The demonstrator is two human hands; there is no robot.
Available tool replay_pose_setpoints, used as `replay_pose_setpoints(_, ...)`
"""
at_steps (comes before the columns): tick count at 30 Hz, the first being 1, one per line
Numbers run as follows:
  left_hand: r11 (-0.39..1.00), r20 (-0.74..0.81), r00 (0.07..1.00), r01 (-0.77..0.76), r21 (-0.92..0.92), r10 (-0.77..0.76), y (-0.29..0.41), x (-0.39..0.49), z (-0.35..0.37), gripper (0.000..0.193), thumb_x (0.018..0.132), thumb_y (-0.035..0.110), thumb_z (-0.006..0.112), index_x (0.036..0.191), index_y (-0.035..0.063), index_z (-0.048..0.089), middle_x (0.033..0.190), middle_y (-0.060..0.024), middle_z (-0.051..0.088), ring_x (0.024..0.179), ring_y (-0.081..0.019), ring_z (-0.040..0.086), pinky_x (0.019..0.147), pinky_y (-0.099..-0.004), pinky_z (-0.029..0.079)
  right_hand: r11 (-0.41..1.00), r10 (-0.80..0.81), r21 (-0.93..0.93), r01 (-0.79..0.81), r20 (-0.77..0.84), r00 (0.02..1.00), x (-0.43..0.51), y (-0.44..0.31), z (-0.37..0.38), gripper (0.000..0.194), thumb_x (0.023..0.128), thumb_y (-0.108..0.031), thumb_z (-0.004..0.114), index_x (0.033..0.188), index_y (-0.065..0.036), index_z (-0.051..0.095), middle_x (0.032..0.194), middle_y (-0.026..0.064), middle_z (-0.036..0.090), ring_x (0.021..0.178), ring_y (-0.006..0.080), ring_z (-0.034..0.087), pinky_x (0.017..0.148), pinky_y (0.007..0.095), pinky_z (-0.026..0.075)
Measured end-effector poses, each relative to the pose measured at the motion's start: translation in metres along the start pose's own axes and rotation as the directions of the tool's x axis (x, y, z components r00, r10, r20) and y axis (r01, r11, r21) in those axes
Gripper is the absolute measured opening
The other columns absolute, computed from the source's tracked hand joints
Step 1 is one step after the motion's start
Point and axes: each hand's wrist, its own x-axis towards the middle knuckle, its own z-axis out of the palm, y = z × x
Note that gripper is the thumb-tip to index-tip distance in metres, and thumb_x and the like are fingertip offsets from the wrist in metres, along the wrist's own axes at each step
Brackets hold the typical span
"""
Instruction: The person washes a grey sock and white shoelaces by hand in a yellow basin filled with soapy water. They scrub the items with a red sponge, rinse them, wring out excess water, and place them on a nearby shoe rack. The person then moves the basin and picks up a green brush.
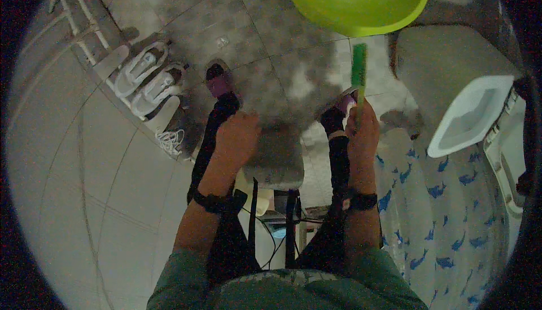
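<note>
My right hand (pixel 363 125) grips the pale handle of a brush-like tool (pixel 359 65) with a flat green head. The green head points away from me, just short of a large lime-green plastic basin (pixel 360 7). On the other side, my left hand (pixel 239 130) hangs over my left leg with the back of the hand up. Its fingers are curled under and hidden, so whether it holds anything is not visible. Dark bands circle both wrists. Below the hands, my feet stand apart on the tiled floor (pixel 250 26), in purple footwear (pixel 219 85).
White shoes (pixel 152 85) rest on a white rack (pixel 87 41) along the left wall, with white laces (pixel 170 140) bundled nearby. At right, a translucent curtain (pixel 436 208) with blue fish shapes hangs below a tilted white plastic tub (pixel 474 117). Dark cables (pixel 273 250) show between my legs.
</note>
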Motion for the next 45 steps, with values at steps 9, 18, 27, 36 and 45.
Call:
replay_pose_setpoints(9, 0.966, -0.272, 0.930, 0.214, -0.144, -0.247, -0.014, -0.164, -0.144, 0.038, 0.085, 0.025, 0.059, 0.116, 0.0029, 0.054, 0.102, -0.0197, 0.059, 0.094, -0.0378, 0.058, 0.081, -0.0456, 0.048, 0.948, -0.151, 0.169, 0.271, -0.511, 0.846, -0.075, -0.169, -0.134, 0.040, 0.097, -0.021, 0.047, 0.129, 0.003, 0.047, 0.102, 0.0040, 0.056, 0.084, 0.0101, 0.048, 0.073, 0.0242, 0.040)
replay_pose_setpoints(18, 0.975, -0.476, 0.851, 0.173, -0.142, -0.220, -0.036, -0.381, -0.264, 0.041, 0.087, 0.028, 0.058, 0.119, 0.0035, 0.054, 0.112, -0.0187, 0.059, 0.105, -0.0366, 0.055, 0.090, -0.0451, 0.045, 0.871, -0.099, 0.405, 0.277, -0.409, 0.907, -0.204, -0.352, -0.241, 0.037, 0.094, -0.013, 0.054, 0.126, 0.004, 0.048, 0.115, 0.0118, 0.058, 0.102, 0.0190, 0.056, 0.089, 0.0299, 0.046)
replay_pose_setpoints(27, 0.894, -0.543, 0.726, 0.236, -0.380, -0.422, -0.091, -0.480, -0.351, 0.040, 0.086, 0.029, 0.059, 0.118, 0.0045, 0.056, 0.110, -0.0176, 0.060, 0.102, -0.0355, 0.058, 0.087, -0.0432, 0.046, 0.842, 0.043, 0.442, 0.309, -0.625, 0.779, -0.257, -0.406, -0.292, 0.036, 0.096, -0.034, 0.048, 0.101, -0.001, 0.062, 0.059, -0.0035, 0.043, 0.049, 0.0059, 0.037, 0.044, 0.0242, 0.030)
replay_pose_setpoints(36, 0.948, -0.525, 0.808, 0.122, -0.294, -0.267, -0.077, -0.432, -0.433, 0.035, 0.084, 0.027, 0.063, 0.110, 0.0034, 0.060, 0.099, -0.0166, 0.065, 0.091, -0.0310, 0.062, 0.083, -0.0412, 0.049, 0.324, -0.151, 0.939, 0.115, -0.069, 0.986, -0.287, -0.465, -0.265, 0.032, 0.090, -0.017, 0.055, 0.119, -0.003, 0.056, 0.088, 0.0050, 0.061, 0.071, 0.0154, 0.057, 0.060, 0.0263, 0.048)
replay_pose_setpoints(45, 0.697, -0.351, 0.930, -0.321, -0.641, 0.106, 0.066, -0.317, -0.545, 0.038, 0.082, 0.024, 0.069, 0.111, 0.0010, 0.061, 0.089, -0.0110, 0.066, 0.078, -0.0206, 0.064, 0.065, -0.0323, 0.050, 0.483, -0.399, 0.869, -0.107, 0.327, 0.857, -0.197, -0.554, -0.232, 0.034, 0.088, -0.015, 0.063, 0.120, -0.005, 0.060, 0.092, -0.0009, 0.061, 0.076, 0.0063, 0.056, 0.063, 0.0209, 0.044)
